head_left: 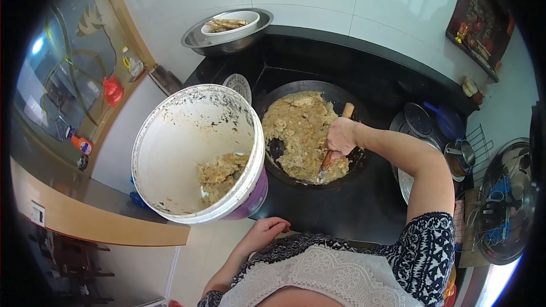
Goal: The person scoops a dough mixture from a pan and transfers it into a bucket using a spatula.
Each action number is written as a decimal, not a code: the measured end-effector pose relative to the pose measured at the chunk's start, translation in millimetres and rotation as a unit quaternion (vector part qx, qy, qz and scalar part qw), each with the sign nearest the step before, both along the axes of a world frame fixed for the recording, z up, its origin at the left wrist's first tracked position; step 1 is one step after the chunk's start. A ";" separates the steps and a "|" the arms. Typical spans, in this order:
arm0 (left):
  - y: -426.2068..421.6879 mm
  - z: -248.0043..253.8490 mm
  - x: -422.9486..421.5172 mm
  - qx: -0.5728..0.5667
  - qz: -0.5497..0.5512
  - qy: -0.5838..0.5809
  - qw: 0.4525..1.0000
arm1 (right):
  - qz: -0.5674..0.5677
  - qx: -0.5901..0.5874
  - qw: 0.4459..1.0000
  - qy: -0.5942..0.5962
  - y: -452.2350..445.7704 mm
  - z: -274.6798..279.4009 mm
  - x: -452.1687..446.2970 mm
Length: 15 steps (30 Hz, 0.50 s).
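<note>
My right hand [342, 136] is closed round the wooden handle of a spatula [326, 165], whose metal end is down in the food. A thick, yellowish mash [301, 131] covers most of a large dark wok [355, 99]. My left hand [266, 232] is closed near the counter's front edge, in front of my body; whether anything is in its fingers is hidden. Left of the wok, a big white bucket [170, 136] with a purple outside tilts toward me, with a clump of the same mash [220, 176] inside and dark specks on its wall.
Behind the bucket, a steel basin [213, 48] holds a white bowl [250, 19] of long brownish pieces. A round perforated disc [238, 86] leans nearby. Pots and lids [418, 119] stand right of the wok, beside a wire rack [480, 145]. Bottles stand on the left ledge.
</note>
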<state>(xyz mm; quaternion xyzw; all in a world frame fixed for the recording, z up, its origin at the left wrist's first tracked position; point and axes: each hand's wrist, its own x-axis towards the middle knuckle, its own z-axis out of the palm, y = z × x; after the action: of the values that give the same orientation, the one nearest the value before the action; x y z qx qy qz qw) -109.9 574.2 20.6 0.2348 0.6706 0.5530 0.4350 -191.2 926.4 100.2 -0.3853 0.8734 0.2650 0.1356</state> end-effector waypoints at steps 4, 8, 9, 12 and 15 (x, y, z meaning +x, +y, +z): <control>3.0 -8.5 -11.8 0.007 -0.006 0.004 1.000 | -0.022 -0.003 1.000 -0.006 -20.0 -34.7 -9.2; 11.2 -19.5 -18.8 0.019 -0.019 0.007 1.000 | -0.085 0.018 0.996 -0.021 -39.6 -67.1 4.5; 14.4 -22.6 -21.2 0.019 -0.020 0.004 1.000 | -0.086 0.018 0.996 -0.025 -48.9 -75.0 12.8; 25.1 -31.3 -25.4 0.000 -0.060 0.043 0.997 | -0.117 0.049 0.992 0.006 -85.6 -94.4 22.1; 34.6 -32.8 -24.9 0.006 -0.075 0.030 0.997 | -0.211 0.055 0.976 0.002 -114.5 -116.5 8.8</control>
<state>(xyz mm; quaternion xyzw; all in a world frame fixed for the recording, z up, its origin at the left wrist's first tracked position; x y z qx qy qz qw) -134.8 608.8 -12.2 0.3036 0.6608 0.5158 0.4530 -182.5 811.9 -16.3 -0.1838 0.9195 0.2790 0.2073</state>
